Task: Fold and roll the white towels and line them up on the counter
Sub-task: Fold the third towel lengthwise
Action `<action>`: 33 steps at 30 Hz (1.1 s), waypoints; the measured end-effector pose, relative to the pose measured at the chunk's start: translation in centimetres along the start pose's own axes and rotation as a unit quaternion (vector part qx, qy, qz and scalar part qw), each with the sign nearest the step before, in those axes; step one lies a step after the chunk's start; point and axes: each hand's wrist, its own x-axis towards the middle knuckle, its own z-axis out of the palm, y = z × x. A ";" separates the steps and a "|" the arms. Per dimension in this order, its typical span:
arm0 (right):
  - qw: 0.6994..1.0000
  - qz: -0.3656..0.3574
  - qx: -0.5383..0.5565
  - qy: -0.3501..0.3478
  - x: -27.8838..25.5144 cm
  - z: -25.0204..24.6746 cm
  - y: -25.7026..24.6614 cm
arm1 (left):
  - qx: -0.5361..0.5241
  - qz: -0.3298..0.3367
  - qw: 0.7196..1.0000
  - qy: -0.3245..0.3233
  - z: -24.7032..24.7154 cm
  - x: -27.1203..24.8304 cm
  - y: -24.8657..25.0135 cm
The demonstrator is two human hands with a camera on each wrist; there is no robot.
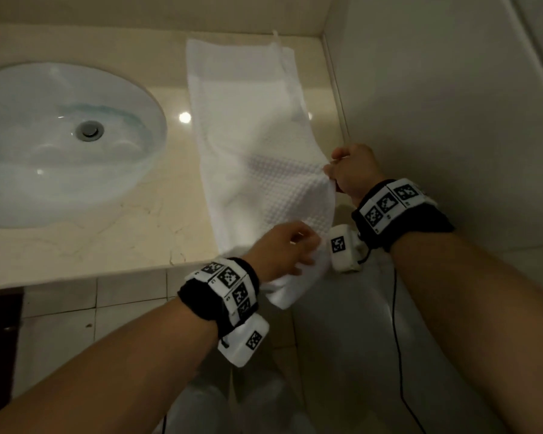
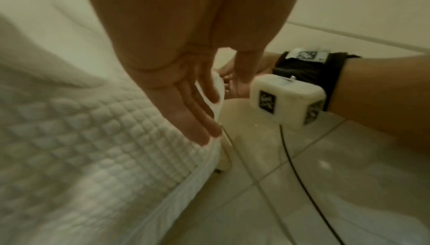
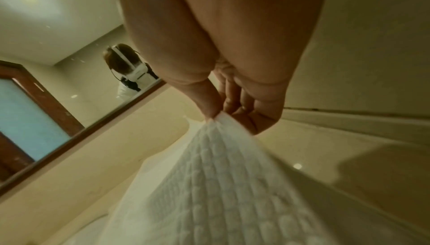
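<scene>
- the white towel [image 1: 257,158] lies lengthways on the desk [image 1: 113,245], to the right of the sink [image 1: 60,145]; its far end is close to the back wall and its near end hangs over the desk's front edge. it looks already narrowed into a long strip, which fits the fold-then-roll order of the task.
- the right hand [image 1: 353,172] pinches the towel's right edge between thumb and fingers [image 3: 244,109] and lifts it just off the desk, so the waffle cloth rises in a peak. my guess is that the raised edge is being tensioned to square the strip or carried over for another fold.
- the left hand [image 1: 282,250] is at the near hanging end, its fingers [image 2: 195,120] straight and held close together, laid flat against the cloth near its edge, not curled round it. that reads as smoothing or steadying the end while the other hand pulls.
- no rolled towel shows anywhere in view, so the lining-up has not begun.
- to the right, the side wall [image 1: 452,104] stands just beside the towel and the right hand, leaving little room to swing that edge outward.
- the sink bowl on the left limits the flat space; a roll pushed that way could tip in.
- a black cable [image 1: 397,324] hangs from the right wrist camera near the towel's hanging end and might snag it.
- a mirror [image 3: 46,65] lines the back wall above the desk.
</scene>
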 end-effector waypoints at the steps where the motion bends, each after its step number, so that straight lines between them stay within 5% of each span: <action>1: 1.000 0.003 -0.007 0.004 0.3 0.1 0.5 | -0.055 -0.007 0.997 0.050 -0.7 0.4 -0.2; 5: 1.000 0.017 -0.013 0.018 0.7 0.3 2.0 | -0.252 -0.033 0.940 0.227 -4.1 1.2 -1.0; 9: 0.998 0.026 -0.008 0.052 0.7 0.8 3.0 | -0.309 -0.036 0.910 0.273 -5.8 1.4 -2.0; 11: 0.998 0.028 -0.006 0.054 0.4 1.1 3.0 | -0.259 -0.036 0.909 0.324 -6.3 1.4 -2.6; 15: 0.998 0.025 -0.001 0.056 0.1 1.7 3.2 | 0.047 -0.047 0.884 0.463 -7.4 -0.3 -4.3; 23: 0.997 0.042 -0.051 -0.026 -4.1 1.9 5.0 | 0.155 -0.066 0.897 0.408 -8.6 -0.8 -5.1; 27: 0.993 0.039 -0.108 -0.004 -4.3 1.6 5.9 | 0.153 -0.054 0.912 0.376 -8.3 -1.6 -4.8; 33: 0.996 0.064 -0.055 0.023 -4.3 1.3 7.4 | 0.192 -0.088 0.928 0.306 -8.8 -2.7 -5.9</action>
